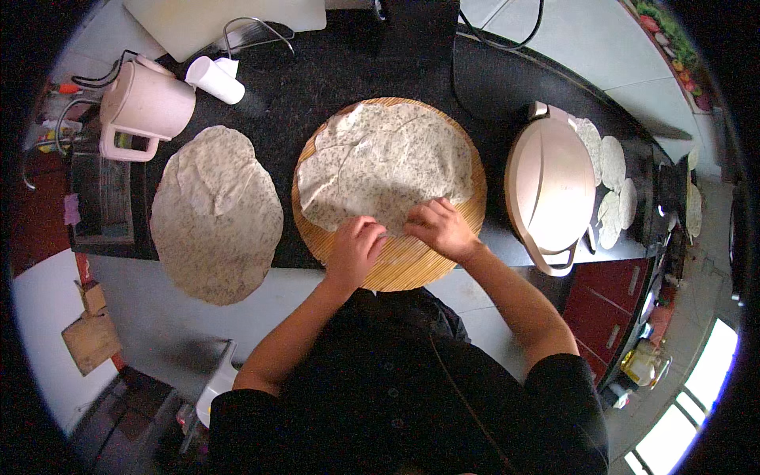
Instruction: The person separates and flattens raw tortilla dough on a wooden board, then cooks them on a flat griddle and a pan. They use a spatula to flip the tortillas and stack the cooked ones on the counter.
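A large thin sheet of dough [392, 160], pale and speckled with dark seeds, covers most of a round slatted board [415, 270] made of straw-coloured stalks. The sheet is creased, with overlapping folds at its left and upper parts. My left hand [356, 246] has its fingers curled on the sheet's near edge. A short way to its right, my right hand [442, 228] pinches the same edge, knuckles up. The fingertips of both hands are partly hidden. Left of the board, a second speckled dough sheet [219, 255] extends past the counter's front edge, with a flap lying over its upper part.
A pink electric griddle [552, 184] with its lid down stands right of the board. Several speckled flat rounds [613, 160] lie beyond it. At the back left are a pink electric kettle [148, 101] and a white cup [217, 80] on the black counter [368, 65].
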`<state>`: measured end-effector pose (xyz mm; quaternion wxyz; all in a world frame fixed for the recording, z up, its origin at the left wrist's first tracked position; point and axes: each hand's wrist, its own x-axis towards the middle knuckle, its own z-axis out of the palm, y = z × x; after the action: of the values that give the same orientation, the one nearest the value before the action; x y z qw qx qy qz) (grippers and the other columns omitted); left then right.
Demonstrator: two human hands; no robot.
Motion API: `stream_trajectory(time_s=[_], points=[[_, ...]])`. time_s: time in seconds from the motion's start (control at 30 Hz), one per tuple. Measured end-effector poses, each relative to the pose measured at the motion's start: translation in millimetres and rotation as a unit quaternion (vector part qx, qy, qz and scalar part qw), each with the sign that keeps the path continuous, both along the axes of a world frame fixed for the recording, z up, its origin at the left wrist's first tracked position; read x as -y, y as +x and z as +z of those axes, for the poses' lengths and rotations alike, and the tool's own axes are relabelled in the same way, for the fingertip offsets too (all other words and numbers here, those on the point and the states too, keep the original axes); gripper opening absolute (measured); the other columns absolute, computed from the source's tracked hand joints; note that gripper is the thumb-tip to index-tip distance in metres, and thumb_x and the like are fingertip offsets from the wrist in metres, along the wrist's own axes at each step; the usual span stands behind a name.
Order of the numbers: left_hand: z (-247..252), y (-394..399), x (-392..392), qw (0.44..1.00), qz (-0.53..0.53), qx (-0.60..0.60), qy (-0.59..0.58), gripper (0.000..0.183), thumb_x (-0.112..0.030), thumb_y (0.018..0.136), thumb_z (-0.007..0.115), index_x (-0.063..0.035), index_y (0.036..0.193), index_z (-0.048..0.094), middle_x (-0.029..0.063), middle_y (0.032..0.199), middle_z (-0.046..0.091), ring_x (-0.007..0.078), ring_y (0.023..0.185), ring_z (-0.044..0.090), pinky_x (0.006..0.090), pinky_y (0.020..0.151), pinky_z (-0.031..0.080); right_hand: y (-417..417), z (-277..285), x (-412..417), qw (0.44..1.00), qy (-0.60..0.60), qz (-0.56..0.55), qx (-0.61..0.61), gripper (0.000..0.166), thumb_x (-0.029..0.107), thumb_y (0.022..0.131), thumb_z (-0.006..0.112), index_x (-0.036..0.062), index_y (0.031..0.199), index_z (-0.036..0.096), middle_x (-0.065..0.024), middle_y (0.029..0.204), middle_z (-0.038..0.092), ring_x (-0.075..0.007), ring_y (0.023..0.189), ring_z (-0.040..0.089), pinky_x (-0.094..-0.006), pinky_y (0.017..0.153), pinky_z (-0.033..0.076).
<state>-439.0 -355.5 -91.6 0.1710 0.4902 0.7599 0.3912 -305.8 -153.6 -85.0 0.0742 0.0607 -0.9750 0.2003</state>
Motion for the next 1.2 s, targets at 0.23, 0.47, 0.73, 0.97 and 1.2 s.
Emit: stream_trajectory(time_s=[0.23, 0.47, 0.73, 0.97, 1.2], points=[[5.5, -6.7, 4.9, 0.999, 0.019, -0.026, 0.007, 0.027, -0.017, 0.081, 0.071, -0.0056, 0.103, 0.061, 0.0115, 0.106, 0.056, 0.0328, 0.099, 0.056, 0.0434, 0.087, 0.044, -28.3, 19.9, -8.8, 0.975, -0.199, -0.090, 0.050, 0.013, 0.017, 0.086, 0.064, 0.0083, 0.095, 0.067, -0.0098, 0.099, 0.065, -0.0285, 0.094, 0.061, -0.0405, 0.085, 0.047], [2.4, -21.7, -29.4, 0.995, 0.060, 0.082, -0.021, 0.023, -0.011, 0.083, 0.069, -0.0037, 0.104, 0.062, 0.0149, 0.100, 0.063, 0.0332, 0.094, 0.061, 0.0413, 0.083, 0.047, -44.3, 30.6, -12.4, 0.904, -0.353, -0.171, 0.171, 0.025, 0.020, 0.088, 0.067, 0.0024, 0.106, 0.064, -0.0152, 0.098, 0.068, -0.0299, 0.092, 0.066, -0.0385, 0.080, 0.051], [18.8, -60.4, -38.2, 0.988, 0.002, 0.146, 0.049, 0.016, -0.007, 0.088, 0.063, -0.0016, 0.103, 0.061, 0.0145, 0.098, 0.064, 0.0332, 0.094, 0.062, 0.0390, 0.081, 0.049, -76.6, 9.3, 14.5, 0.980, -0.127, -0.130, 0.074, 0.027, 0.026, 0.080, 0.073, 0.0048, 0.092, 0.061, -0.0143, 0.085, 0.063, -0.0334, 0.079, 0.063, -0.0429, 0.070, 0.051], [5.7, -45.0, 30.4, 0.991, 0.035, -0.132, -0.001, 0.032, -0.011, 0.085, 0.067, -0.0076, 0.115, 0.057, 0.0097, 0.108, 0.059, 0.0320, 0.100, 0.056, 0.0433, 0.088, 0.045, -83.5, 13.2, 0.1, 0.931, -0.307, -0.169, 0.107, 0.017, 0.015, 0.081, 0.075, 0.0044, 0.094, 0.070, -0.0107, 0.083, 0.064, -0.0226, 0.072, 0.062, -0.0335, 0.065, 0.049], [-6.6, -44.1, 16.5, 0.983, 0.132, -0.125, 0.013, 0.031, -0.016, 0.081, 0.072, -0.0089, 0.108, 0.060, 0.0091, 0.096, 0.060, 0.0310, 0.093, 0.058, 0.0398, 0.080, 0.045, -89.0, 18.8, 0.8, 0.917, -0.323, -0.146, 0.180, 0.020, 0.024, 0.085, 0.071, 0.0063, 0.094, 0.069, -0.0164, 0.081, 0.066, -0.0303, 0.069, 0.063, -0.0378, 0.064, 0.049]])
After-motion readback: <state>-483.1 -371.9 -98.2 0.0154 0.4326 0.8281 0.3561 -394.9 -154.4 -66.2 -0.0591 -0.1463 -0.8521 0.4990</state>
